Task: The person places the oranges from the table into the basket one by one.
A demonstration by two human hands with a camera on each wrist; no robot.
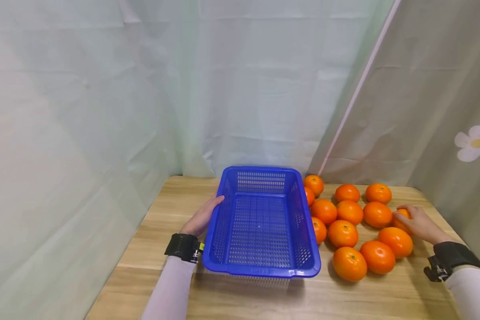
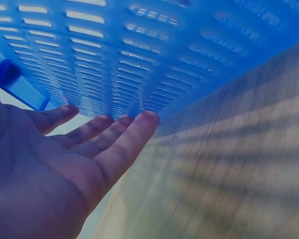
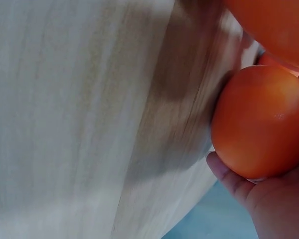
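Note:
A blue perforated plastic basket (image 1: 260, 270) is at the middle of the table. My left hand (image 1: 202, 218) is at its left side, with the thumb over the rim. In the left wrist view, that hand's other fingers (image 2: 124, 152) extend along the slotted wall. At the table's right side my right hand (image 1: 419, 223) grips an orange (image 1: 402, 219). The right wrist view shows that same orange (image 3: 261, 122) between the thumb and fingers, part of the hand hidden behind it.
Several more oranges (image 1: 342, 233) lie between the basket and the right hand, some close against the basket's right wall. The wooden table (image 1: 144, 266) backs onto a pale curtain (image 1: 256, 89). A darker curtain (image 1: 424, 111) hangs at the right.

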